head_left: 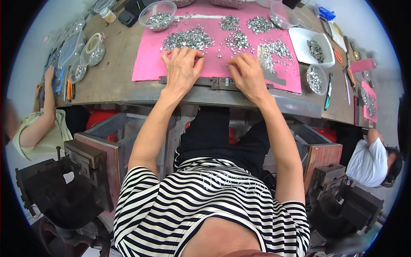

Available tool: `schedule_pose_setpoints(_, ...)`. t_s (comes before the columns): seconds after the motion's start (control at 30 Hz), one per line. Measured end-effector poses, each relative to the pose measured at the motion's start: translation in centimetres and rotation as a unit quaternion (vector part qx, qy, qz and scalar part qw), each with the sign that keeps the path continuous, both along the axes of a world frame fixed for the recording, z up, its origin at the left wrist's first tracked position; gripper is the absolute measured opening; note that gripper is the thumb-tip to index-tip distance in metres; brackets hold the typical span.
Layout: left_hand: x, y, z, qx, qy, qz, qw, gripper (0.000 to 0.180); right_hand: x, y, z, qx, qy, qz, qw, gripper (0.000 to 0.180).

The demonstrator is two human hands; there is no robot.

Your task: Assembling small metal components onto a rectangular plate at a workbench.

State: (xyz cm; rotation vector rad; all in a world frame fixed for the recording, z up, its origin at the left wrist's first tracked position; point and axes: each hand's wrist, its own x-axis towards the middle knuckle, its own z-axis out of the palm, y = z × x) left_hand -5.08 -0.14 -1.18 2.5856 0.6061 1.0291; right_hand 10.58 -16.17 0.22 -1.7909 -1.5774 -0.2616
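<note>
Left hand [183,68] and right hand [249,77], grip closure indeterminate, lie over pink textured mat [147,64], silvery metal pieces [188,39] heaped ahead, white plastic tray [300,44] rightward.

We can read no word, number or sign for certain here. On the chest of the striped shirt [150,195] we see pale outlined lettering [235,182], its strokes lost among the stripes and folds. On the small whitish jar [108,16], at the bench's [122,55] far left, we find a coloured label, too small for us to make out.
</note>
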Motion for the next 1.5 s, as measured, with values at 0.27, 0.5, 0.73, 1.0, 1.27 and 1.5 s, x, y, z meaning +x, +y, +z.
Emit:
schedule_pose_setpoints(0.27,0.3,0.1,-0.4,0.019,0.03,0.006,0.999,0.009,-0.3,7.3,-2.1,-0.026,-0.037,-0.017,0.999,0.011)
schedule_pose_setpoints(0.5,0.6,0.2,-0.3,0.014,0.066,0.026,0.997,0.011,0.0,7.5,-1.9,-0.056,-0.036,-0.009,0.998,0.009)
schedule_pose_setpoints(0.73,1.2,-3.9,1.2,-0.034,-0.014,-0.114,0.993,0.006,2.1,-1.6,1.8,-0.053,0.106,-0.001,0.993,0.008)
schedule_pose_setpoints(1.0,2.9,-7.9,0.0,-0.019,-0.045,-0.201,0.978,0.011,0.3,-6.3,0.5,-0.073,-0.014,-0.002,0.997,0.012)
schedule_pose_setpoints(1.27,2.4,-7.2,-0.2,-0.007,-0.061,-0.188,0.98,0.012,-0.4,-6.7,0.1,-0.046,-0.091,-0.009,0.995,0.018)
schedule_pose_setpoints(1.5,0.4,0.7,0.5,0.017,0.022,0.007,1.0,0.009,-0.5,-6.9,-0.8,0.015,-0.091,-0.017,0.996,0.022)
